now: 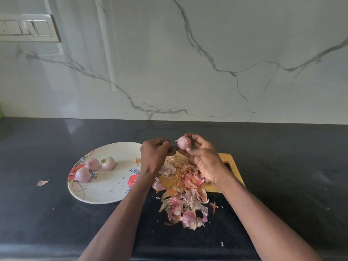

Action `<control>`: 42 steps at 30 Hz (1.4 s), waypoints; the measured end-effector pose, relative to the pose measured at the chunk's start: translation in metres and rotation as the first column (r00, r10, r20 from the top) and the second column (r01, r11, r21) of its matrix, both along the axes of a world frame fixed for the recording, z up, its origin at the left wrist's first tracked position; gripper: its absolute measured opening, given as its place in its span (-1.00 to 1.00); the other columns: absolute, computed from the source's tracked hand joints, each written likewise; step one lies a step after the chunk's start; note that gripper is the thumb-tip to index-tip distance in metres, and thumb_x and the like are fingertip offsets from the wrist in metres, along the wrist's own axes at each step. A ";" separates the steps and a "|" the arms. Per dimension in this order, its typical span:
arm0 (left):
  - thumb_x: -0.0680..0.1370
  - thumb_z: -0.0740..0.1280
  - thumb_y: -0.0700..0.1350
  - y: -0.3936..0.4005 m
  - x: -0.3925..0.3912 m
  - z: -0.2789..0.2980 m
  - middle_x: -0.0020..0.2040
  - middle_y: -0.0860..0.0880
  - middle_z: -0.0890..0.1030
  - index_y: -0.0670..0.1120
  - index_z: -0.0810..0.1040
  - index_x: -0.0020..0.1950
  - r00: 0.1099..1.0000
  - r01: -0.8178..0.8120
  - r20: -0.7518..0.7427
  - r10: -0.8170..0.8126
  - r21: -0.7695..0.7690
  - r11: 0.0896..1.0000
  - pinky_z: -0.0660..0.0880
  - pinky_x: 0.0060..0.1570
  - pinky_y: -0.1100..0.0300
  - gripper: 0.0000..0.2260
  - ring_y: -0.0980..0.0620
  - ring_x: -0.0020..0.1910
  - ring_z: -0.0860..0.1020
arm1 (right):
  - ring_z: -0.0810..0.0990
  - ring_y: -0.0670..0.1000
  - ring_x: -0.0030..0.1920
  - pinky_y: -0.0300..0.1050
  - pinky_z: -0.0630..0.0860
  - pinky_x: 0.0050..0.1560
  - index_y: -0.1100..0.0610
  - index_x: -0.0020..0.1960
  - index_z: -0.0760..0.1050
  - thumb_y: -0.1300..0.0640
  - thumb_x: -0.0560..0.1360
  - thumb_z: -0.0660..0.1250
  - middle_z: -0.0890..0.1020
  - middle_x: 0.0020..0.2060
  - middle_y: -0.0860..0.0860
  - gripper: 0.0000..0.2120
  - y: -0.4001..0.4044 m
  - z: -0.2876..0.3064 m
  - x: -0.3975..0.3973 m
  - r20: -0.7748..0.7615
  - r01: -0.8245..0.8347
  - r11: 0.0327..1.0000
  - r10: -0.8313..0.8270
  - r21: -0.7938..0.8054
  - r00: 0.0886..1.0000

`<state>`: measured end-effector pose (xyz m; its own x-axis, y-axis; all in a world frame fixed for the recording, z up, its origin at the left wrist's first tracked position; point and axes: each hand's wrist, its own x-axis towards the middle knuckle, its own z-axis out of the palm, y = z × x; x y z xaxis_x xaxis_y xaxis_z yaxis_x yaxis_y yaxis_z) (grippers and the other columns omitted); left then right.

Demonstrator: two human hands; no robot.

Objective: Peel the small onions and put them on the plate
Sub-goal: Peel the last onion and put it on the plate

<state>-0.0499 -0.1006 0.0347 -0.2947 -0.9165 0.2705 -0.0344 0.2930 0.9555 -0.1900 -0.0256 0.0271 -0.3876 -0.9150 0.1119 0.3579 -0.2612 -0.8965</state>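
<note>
Pink onion (pixel 184 142) sits in right hand's (pixel 204 159) grip (fingertips).

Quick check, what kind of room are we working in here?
Most likely a home kitchen: a dark stone counter under a marble-look wall, with a cutting board and onion peels on it.

A single wide-angle head view looks forward and down from above the person's own forearms, which enter from the bottom edge and meet near the middle, close to the lens. It faces a marble-patterned wall (pixel 188 53) that fills the upper half, with the dark tabletop (pixel 282 157) below; the straight edge where the two meet bows slightly from the wide lens. The flowered plate (pixel 105 193) sits left of centre and the wooden cutting board (pixel 228 159) right of it, both near.
</note>
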 end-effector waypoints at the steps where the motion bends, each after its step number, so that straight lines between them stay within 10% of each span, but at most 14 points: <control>1: 0.57 0.34 -0.24 -0.003 0.000 -0.001 -0.28 -0.09 0.72 -0.06 0.67 -0.24 0.998 -0.020 0.067 0.021 -0.012 1.000 0.64 -0.18 0.12 -0.78 -0.01 -0.28 0.72 | 0.68 0.19 0.14 0.04 0.63 0.17 0.25 0.19 0.52 0.64 0.45 0.20 0.64 0.15 0.25 -0.55 0.000 0.001 0.000 0.041 -0.007 1.000 0.008 -0.016 0.999; 4: 0.59 0.33 -0.18 -0.009 -0.001 -0.008 -0.34 -0.08 0.69 -0.23 0.68 -0.23 0.972 -0.032 0.228 0.056 -0.110 0.993 0.65 -0.20 0.02 -0.75 -0.08 -0.31 0.69 | 0.68 0.23 0.13 0.10 0.60 0.20 0.27 0.18 0.48 0.67 0.44 0.17 0.62 0.15 0.28 -0.55 -0.001 0.003 -0.001 0.109 -0.011 0.999 0.015 -0.041 0.994; 10: 0.60 0.31 -0.20 -0.008 -0.001 -0.006 0.20 -0.06 0.68 -0.13 0.66 0.26 0.934 0.024 0.349 0.072 -0.263 0.964 0.46 0.13 0.25 -0.73 -0.01 0.15 0.65 | 0.63 0.22 0.22 0.15 0.58 0.24 0.15 0.11 0.51 0.56 0.42 0.36 0.66 0.15 0.19 -0.59 0.000 0.001 -0.002 -0.066 0.112 0.993 -0.109 0.039 0.992; 16: 0.53 0.45 -0.26 -0.007 -0.002 -0.003 0.08 -0.16 0.71 -0.24 0.58 0.32 0.955 0.293 -0.077 -0.287 0.076 0.953 0.66 0.02 -0.02 -0.65 -0.09 0.00 0.72 | 0.66 0.02 0.09 -0.21 0.60 -0.07 0.07 0.06 0.50 0.37 0.36 0.56 0.67 0.05 0.06 -0.60 0.002 0.002 0.004 -0.423 0.277 0.961 -0.257 -0.015 0.869; 32: 0.58 0.44 -0.15 0.005 -0.001 -0.007 -0.06 0.08 0.75 -0.05 0.74 0.12 0.964 0.265 0.076 -0.254 -0.239 0.934 0.65 0.03 0.04 -0.86 0.12 -0.02 0.71 | 0.64 -0.02 0.06 0.01 0.65 0.02 0.14 0.22 0.62 0.30 0.47 0.49 0.65 0.09 -0.01 -0.67 0.005 -0.010 0.009 -0.802 0.288 0.921 -0.375 -0.263 0.465; 42: 0.56 0.46 -0.13 0.008 -0.002 -0.009 -0.15 0.16 0.72 -0.03 0.73 0.11 0.974 0.225 0.089 -0.209 -0.245 0.943 0.67 -0.05 0.09 -0.86 0.16 -0.09 0.71 | 0.66 -0.05 0.01 -0.02 0.65 -0.02 0.14 0.15 0.66 0.29 0.45 0.51 0.69 0.04 -0.01 -0.72 0.004 -0.013 0.010 -0.773 0.331 0.912 -0.388 -0.243 0.502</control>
